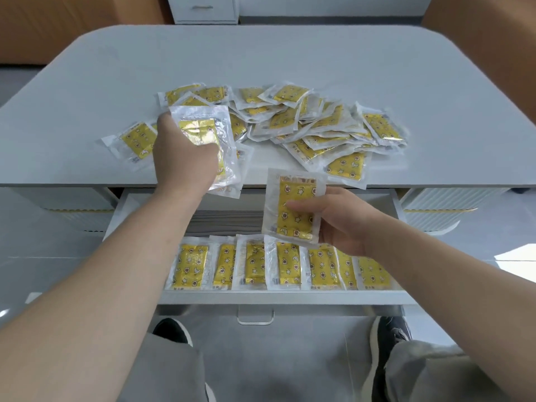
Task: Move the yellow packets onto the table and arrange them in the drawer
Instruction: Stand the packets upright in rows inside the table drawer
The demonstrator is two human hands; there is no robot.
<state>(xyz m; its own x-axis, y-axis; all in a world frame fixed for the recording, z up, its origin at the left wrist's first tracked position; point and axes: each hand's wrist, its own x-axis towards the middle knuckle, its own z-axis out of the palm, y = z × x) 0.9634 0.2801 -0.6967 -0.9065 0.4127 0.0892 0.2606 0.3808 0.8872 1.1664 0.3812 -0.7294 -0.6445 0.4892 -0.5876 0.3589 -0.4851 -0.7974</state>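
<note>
Before you, the grey table (pixel 290 59) carries a loose heap of yellow packets (pixel 304 123) near its front edge, with one packet (pixel 136 143) lying at your left. Beneath that edge, the open drawer (pixel 284 297) holds a row of packets (pixel 255 265) side by side along its front wall.

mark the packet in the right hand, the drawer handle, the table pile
packet in the right hand (pixel 295 192): head view, upper yellow part
drawer handle (pixel 255 322): head view, lower bar
table pile (pixel 304 123): head view, middle packet

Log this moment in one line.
left hand: grips first packet; right hand: holds second packet over drawer; drawer: open, one row; table: loose pile
</note>
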